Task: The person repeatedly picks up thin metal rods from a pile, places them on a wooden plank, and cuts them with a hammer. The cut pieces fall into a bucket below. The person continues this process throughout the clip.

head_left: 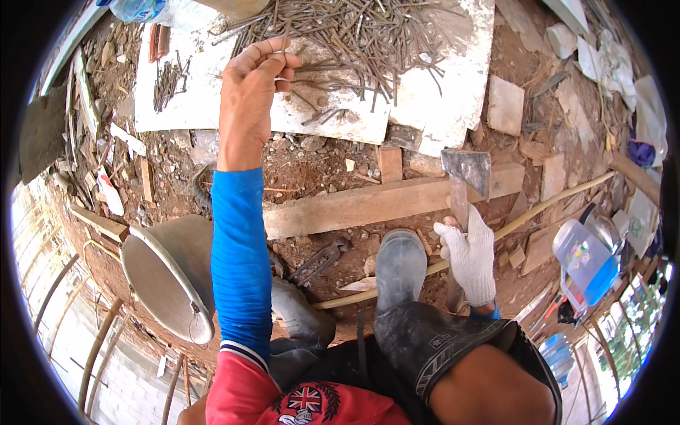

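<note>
While the bare left hand [251, 74] pinches one thin nail [287, 44] at the edge of the nail pile [354, 35] on the white board [453, 92], the gloved right hand [469, 258] grips the hatchet [464, 177]. The nail looks light, stiff and slippery; mid-shank is likely best.

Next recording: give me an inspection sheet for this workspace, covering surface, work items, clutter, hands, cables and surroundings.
Surface: bare reddish dirt ground, a white board laid on it.
Work items: pile of rusty nails on the board; hatchet resting on a wooden plank.
Clutter: rubble, wood scraps, metal bucket, plastic jug.
Hands: left hand bare, fingers pinching a nail from the pile; right hand in a white glove, gripping the hatchet handle.
Cables: a yellowish hose crosses the ground.
Surroundings: rubber boots, bamboo poles at left.
</note>
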The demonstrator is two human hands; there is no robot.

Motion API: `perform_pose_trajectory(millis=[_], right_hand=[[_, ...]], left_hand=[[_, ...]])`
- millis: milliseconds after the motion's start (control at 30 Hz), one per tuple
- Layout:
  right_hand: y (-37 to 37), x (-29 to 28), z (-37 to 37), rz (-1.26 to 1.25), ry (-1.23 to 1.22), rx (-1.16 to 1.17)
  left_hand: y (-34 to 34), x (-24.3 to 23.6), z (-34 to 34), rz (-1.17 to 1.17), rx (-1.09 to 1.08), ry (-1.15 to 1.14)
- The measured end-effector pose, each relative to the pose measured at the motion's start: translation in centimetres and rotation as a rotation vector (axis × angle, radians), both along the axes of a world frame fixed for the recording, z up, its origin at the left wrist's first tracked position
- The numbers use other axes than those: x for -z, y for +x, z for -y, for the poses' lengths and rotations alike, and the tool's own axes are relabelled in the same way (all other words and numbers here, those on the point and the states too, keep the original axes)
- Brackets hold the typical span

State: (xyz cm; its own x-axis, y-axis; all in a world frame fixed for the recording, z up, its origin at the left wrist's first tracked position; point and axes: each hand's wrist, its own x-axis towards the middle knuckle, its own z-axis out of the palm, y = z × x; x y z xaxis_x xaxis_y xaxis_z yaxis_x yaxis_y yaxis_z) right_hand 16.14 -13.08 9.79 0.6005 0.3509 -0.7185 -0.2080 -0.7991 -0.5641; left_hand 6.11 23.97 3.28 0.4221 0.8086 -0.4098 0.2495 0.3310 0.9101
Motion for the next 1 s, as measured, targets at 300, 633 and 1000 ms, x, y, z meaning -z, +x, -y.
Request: perform_pose_trajectory(millis=[300, 633, 1000], right_hand=[[0.0, -0.1, -0.1, 0.024, 0.007, -0.065], [0.6, 0.2, 0.3, -0.082, -0.057, 0.112], [0.8, 0.2, -1.1, -0.047, -0.02, 0.012]], left_hand=[[3.0, 1.0, 1.1, -0.259, 0.193, 0.322], [-3.5, 1.0, 0.7, -0.19, 0.075, 0.432], [0.1, 1.2, -0.9, -0.591, 0.63, 0.941]])
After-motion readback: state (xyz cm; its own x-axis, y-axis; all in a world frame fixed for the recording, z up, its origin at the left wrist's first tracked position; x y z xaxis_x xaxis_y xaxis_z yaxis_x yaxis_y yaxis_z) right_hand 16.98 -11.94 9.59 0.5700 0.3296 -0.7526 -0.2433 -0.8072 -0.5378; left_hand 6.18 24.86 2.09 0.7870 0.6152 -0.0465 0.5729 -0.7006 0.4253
